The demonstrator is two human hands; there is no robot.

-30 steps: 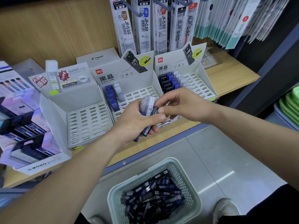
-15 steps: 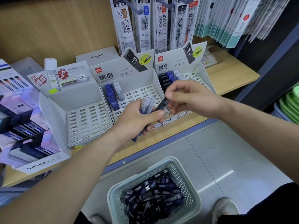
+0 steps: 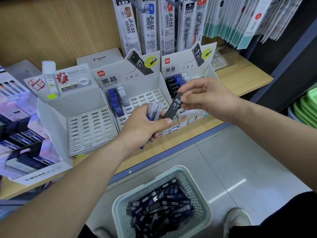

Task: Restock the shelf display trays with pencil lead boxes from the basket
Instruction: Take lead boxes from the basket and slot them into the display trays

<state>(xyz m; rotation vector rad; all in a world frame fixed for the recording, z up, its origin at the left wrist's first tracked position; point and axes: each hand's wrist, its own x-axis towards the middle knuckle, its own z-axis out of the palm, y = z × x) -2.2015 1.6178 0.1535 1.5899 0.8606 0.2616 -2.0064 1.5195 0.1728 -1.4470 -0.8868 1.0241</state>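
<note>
Standing over the stocked basket (image 3: 122,219), you clamp a small bundle of lead boxes (image 3: 155,109) in your left hand (image 3: 144,127), while your right hand (image 3: 205,98) pinches one black box (image 3: 175,108) by its upper end, long axis tilted up-right. The right tray (image 3: 211,73) and its black row (image 3: 171,86) lie just beyond that hand, the nearer one.

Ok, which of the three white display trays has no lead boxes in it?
The left tray, under the red starburst: its slots are all bare. The middle tray holds blue and white boxes, the right tray black and blue ones.
</note>
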